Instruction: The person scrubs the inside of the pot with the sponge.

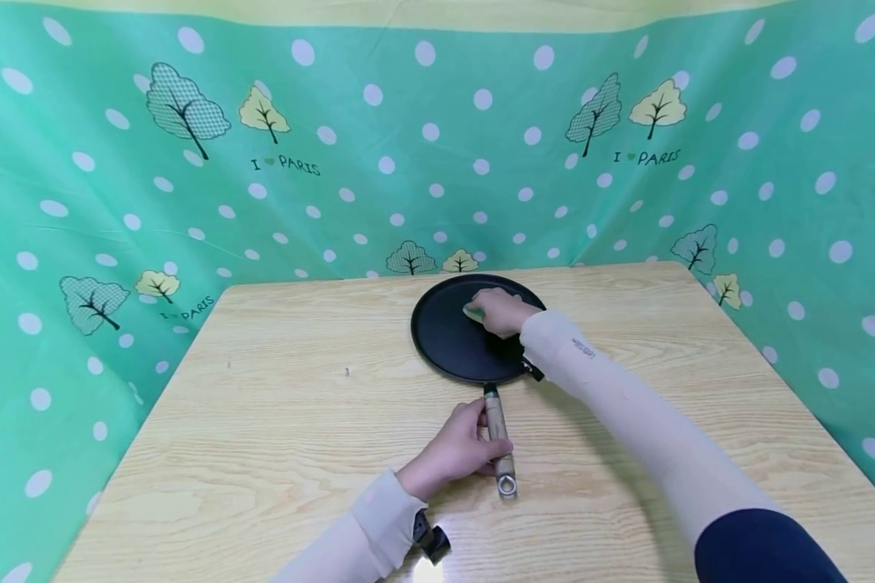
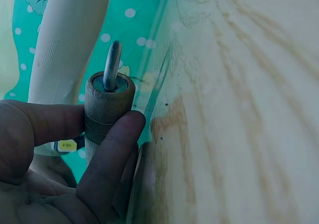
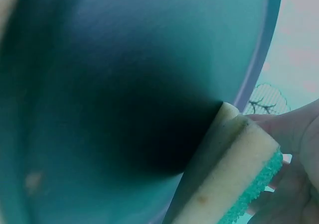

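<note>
A round black shallow frying pan (image 1: 445,336) lies flat on the table, its wooden handle (image 1: 496,421) pointing toward me. My left hand (image 1: 458,447) grips that handle, thumb on one side and fingers on the other; the left wrist view shows the metal hanging ring (image 2: 113,64) at its end. Over the right part of the pan, my right hand (image 1: 503,312) holds a sponge (image 3: 227,167), pale yellow with a green scouring side. The sponge's yellow face presses against the pan's dark inner surface. From the head view, most of the sponge is hidden under the hand.
The light wood table (image 1: 277,389) spreads around the pan. Behind and to both sides hangs a green dotted cloth (image 1: 364,162) with printed trees. Dark wrist cameras (image 1: 430,534) are strapped at both wrists.
</note>
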### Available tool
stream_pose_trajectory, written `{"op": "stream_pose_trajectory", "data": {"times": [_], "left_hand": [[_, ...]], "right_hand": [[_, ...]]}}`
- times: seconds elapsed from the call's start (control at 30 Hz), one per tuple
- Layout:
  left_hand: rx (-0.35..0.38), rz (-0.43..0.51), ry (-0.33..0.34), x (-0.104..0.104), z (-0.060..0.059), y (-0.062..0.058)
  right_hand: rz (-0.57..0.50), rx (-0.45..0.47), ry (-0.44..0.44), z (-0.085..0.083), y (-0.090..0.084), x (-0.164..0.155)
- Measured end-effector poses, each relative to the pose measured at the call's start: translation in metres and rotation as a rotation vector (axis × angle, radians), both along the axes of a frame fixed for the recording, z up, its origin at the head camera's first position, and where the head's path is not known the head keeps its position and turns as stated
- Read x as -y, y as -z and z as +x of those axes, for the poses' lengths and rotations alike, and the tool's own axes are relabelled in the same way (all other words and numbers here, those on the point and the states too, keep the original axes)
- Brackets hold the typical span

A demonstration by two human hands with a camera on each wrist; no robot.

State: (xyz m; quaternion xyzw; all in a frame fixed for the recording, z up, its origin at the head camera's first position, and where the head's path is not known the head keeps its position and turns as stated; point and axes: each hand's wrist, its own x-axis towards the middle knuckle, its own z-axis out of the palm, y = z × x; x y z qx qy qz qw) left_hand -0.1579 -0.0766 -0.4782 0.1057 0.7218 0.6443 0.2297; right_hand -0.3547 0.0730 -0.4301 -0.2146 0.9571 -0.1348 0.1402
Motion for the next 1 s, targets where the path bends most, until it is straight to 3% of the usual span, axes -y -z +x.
{"op": "stream_pose_trajectory", "data": {"times": [0.4, 1.0], "left_hand": [[0.003, 0.004, 0.006, 0.000, 0.000, 0.000], [0.007, -0.028, -0.001, 0.001, 0.001, -0.003]], "right_hand": [[0.071, -0.072, -0.067, 0.026, 0.002, -0.031], [0.040, -0.144, -0.134, 0.076, 0.005, -0.029]]}}
